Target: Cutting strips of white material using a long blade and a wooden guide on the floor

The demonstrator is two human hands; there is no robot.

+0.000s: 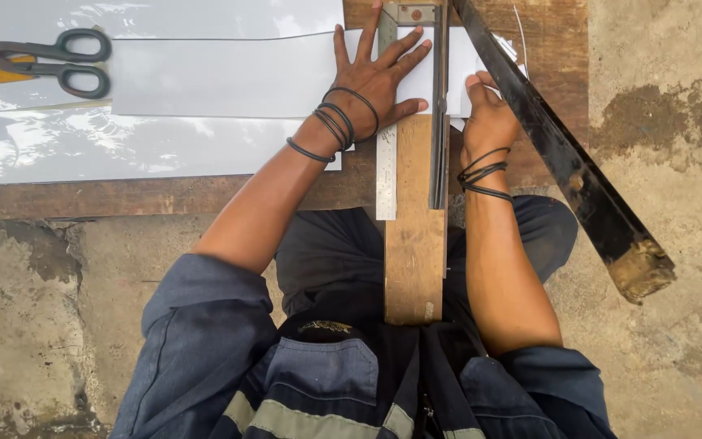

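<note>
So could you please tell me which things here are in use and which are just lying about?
In use: left hand flat on the white sheet; right hand at its end; steel ruler; wooden plank.
Lying about: scissors; dark bar.

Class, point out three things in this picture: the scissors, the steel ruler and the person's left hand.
scissors [75,63], head view, on the black handle loops.
steel ruler [386,175], head view, on its lower half.
left hand [375,77], head view, on the back of the hand, flat on the sheet.

Wooden board [164,195] under metal sheets [123,146]
</note>
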